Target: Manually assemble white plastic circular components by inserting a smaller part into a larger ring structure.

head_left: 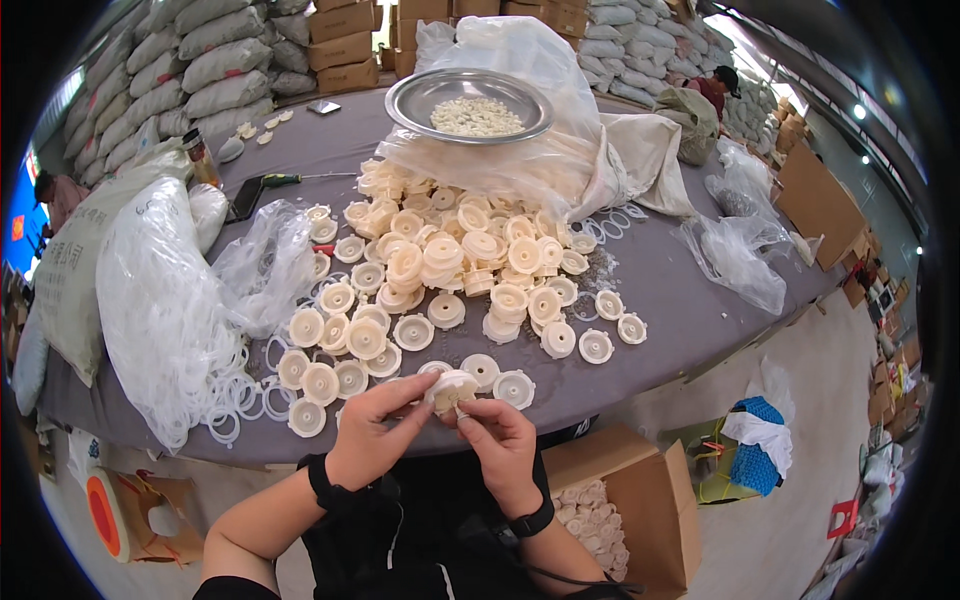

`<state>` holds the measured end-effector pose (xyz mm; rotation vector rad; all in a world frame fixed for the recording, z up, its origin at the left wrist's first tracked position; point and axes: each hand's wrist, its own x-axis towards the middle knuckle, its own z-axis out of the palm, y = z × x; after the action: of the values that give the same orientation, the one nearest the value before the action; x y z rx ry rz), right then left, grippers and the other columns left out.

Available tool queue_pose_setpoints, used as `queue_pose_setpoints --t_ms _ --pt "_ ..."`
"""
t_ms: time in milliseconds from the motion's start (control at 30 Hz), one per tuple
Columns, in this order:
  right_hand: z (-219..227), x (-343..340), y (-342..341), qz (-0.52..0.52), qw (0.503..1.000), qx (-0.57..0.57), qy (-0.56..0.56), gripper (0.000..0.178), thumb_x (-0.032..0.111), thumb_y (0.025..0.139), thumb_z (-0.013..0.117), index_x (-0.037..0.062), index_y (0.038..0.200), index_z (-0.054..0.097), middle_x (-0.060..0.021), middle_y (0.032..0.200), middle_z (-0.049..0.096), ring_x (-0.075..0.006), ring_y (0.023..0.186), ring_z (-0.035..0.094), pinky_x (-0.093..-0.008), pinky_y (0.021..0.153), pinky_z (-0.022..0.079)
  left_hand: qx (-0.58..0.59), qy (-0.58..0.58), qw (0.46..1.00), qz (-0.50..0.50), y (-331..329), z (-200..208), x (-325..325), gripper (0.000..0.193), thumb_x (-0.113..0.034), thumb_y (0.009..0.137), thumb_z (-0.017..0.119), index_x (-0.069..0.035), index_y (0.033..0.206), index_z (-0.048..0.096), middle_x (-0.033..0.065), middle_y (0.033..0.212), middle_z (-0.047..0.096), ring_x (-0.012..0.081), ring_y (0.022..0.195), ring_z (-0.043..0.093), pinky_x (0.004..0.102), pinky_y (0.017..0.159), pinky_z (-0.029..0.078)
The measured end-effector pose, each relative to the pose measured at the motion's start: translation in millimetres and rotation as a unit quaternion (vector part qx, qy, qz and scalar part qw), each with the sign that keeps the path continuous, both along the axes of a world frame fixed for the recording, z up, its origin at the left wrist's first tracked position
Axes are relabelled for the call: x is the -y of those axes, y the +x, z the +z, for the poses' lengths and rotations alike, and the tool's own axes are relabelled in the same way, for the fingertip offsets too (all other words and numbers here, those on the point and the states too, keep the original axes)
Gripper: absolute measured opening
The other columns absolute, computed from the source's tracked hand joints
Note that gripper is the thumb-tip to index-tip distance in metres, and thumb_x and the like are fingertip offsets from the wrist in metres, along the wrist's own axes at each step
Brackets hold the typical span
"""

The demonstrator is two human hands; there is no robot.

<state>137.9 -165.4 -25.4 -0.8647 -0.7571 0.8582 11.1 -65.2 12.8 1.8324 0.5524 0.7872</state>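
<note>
Close to the table's front edge, my left hand (374, 428) and my right hand (503, 446) pinch one cream round plastic part (455, 388) between them. The part is tilted, and my fingertips hide some of its rim. Just beyond it lie loose parts of the same kind, such as one cream disc (514, 389) with a small hub in its middle. A large heap of cream plastic parts (440, 250) spreads over the middle of the table. Clear plastic rings (224, 425) lie to the left, beside a bulging clear bag (160, 300).
A metal bowl (400, 100) of small pale pieces rests on plastic sheeting behind the heap. A screwdriver (281, 179) and a dark phone (244, 199) lie at the back left. Below the table on the right stands a cardboard box (650, 500) containing pale parts. Two people are farther off.
</note>
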Motion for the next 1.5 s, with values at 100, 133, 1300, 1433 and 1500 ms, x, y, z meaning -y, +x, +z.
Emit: queue_pose_setpoints --t_ms 100,133,1300,1433,1500 --pt "0.0 -0.2 -4.5 0.018 0.999 0.021 -0.019 0.018 -0.006 0.086 0.053 -0.0061 0.103 0.055 -0.0145 0.103 0.061 -0.0193 0.097 0.060 -0.0281 0.087 0.046 0.056 0.019 0.998 0.013 -2.9 -3.7 -4.6 0.029 0.004 0.080 0.058 -0.002 0.108 0.062 0.0154 0.110 0.061 0.0153 0.094 0.062 0.0245 0.076 0.051" --pt "1.5 -1.5 -6.9 0.020 0.999 0.022 -0.020 0.018 -0.006 0.086 0.053 -0.0061 0.103 0.055 -0.0145 0.103 0.061 -0.0193 0.097 0.060 -0.0281 0.087 0.046 0.057 0.018 0.998 0.016 -3.7 -3.7 -3.0 0.029 0.004 0.080 0.058 -0.002 0.108 0.062 0.0154 0.110 0.061 0.0153 0.094 0.062 0.0245 0.076 0.051" --pt "2.2 3.2 -10.2 -0.054 0.957 0.274 -0.084 0.020 0.005 0.075 0.067 0.0002 0.091 0.057 -0.0097 0.083 0.058 -0.0198 0.074 0.059 -0.0277 0.066 0.047 -0.027 0.245 0.968 -0.037 -13.9 7.7 7.5 0.029 -0.001 0.070 0.067 -0.005 0.099 0.064 0.0062 0.084 0.057 0.0214 0.073 0.058 0.0300 0.062 0.047" --pt "-0.9 3.8 -12.3 -0.082 0.947 0.296 -0.096 0.019 0.004 0.075 0.066 0.0000 0.091 0.057 -0.0105 0.082 0.058 -0.0203 0.072 0.059 -0.0280 0.064 0.048 -0.035 0.420 0.906 -0.030 -12.6 1.3 1.7 0.030 -0.002 0.067 0.069 -0.006 0.096 0.065 0.0081 0.084 0.058 0.0220 0.072 0.057 0.0298 0.062 0.046" --pt "-4.2 4.7 -9.3 -0.091 0.941 0.308 -0.106 0.018 0.004 0.075 0.066 0.0000 0.091 0.058 -0.0103 0.082 0.058 -0.0196 0.072 0.059 -0.0274 0.064 0.048 -0.041 0.451 0.891 -0.042 -8.2 2.2 -1.5 0.025 -0.005 0.071 0.067 -0.007 0.096 0.064 0.0063 0.083 0.058 0.0230 0.072 0.058 0.0304 0.060 0.048"
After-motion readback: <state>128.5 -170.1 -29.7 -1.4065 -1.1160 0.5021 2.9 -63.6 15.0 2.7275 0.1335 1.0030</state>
